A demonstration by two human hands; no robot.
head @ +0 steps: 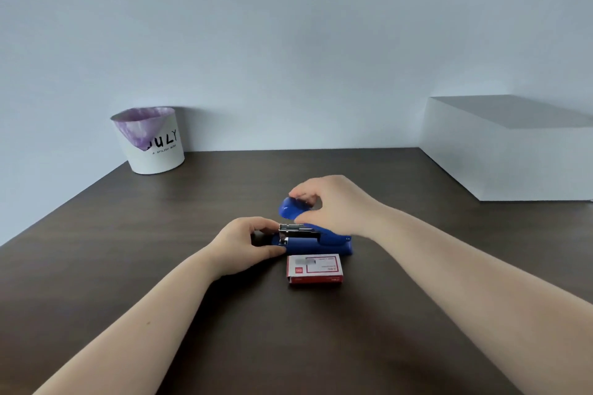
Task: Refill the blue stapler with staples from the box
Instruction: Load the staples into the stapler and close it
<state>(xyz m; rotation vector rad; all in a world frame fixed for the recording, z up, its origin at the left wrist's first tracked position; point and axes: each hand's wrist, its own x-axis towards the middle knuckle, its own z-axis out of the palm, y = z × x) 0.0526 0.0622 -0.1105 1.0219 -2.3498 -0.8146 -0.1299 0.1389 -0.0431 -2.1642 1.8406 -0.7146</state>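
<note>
The blue stapler (324, 242) lies on the dark wooden table, its nose pointing left. Its blue top cover (290, 208) is swung up and back, which bares the metal staple channel (296, 229). My right hand (333, 204) pinches the raised cover from above. My left hand (245, 242) grips the front end of the stapler's base, thumb and fingers around the nose. A red and white staple box (315, 269) lies closed on the table just in front of the stapler, touching neither hand.
A white bin (157, 151) with a purple liner stands at the back left against the wall. A large white box (513, 151) sits at the back right. The dark table (160, 234) stretches out on both sides of my arms.
</note>
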